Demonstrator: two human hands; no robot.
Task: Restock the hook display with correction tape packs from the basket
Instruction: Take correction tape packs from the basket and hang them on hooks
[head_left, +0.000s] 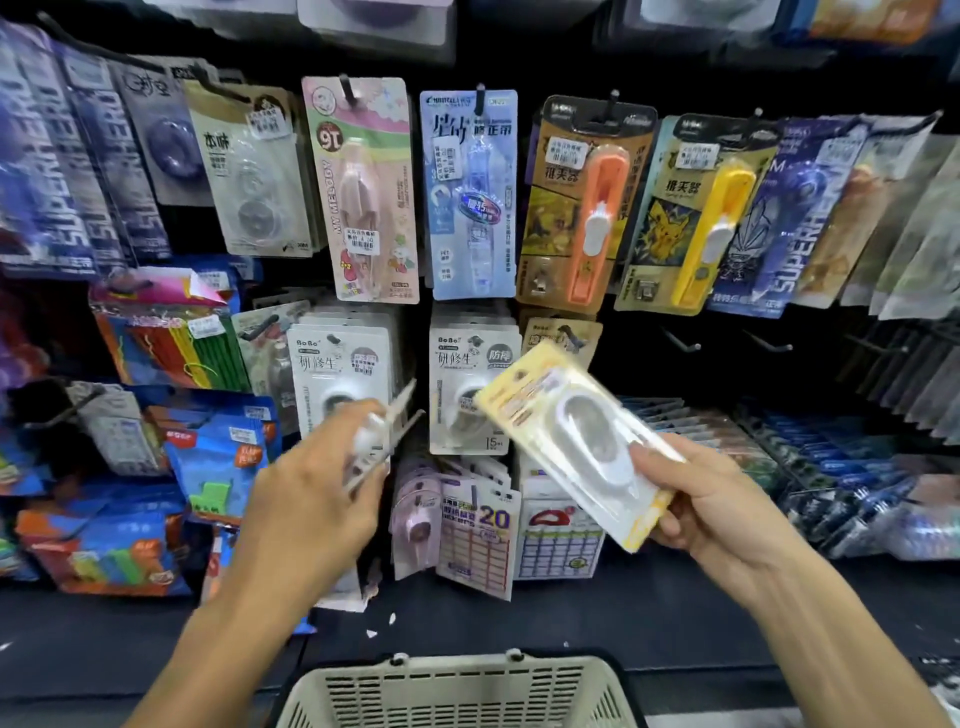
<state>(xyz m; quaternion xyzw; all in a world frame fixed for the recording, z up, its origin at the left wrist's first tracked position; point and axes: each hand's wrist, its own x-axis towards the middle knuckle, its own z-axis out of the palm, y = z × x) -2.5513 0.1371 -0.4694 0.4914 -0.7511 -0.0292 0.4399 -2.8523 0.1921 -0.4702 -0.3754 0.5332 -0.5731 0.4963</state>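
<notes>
I see a big dark hook display that fills most of the view. Lots of packs hang on it in rows. Up top hang a pink pack, a light blue pack, an orange pack and a yellow pack with a cartoon on it. Lower down hang two white packs, side by side.

At the bottom sits a beige basket with slots in its wall. I cannot see what is inside it.

My right hand holds a correction tape pack, with the thumb on its front and fingers behind. The pack is tilted, up in front of the lower hooks. It has a pale yellow card and a clear bubble with a white oval tape case inside.

My left hand is closed round a few thin packs, seen edge on. They are blurry, but they look white. They are held up near the left white pack on the hooks. My two hands are apart.
</notes>
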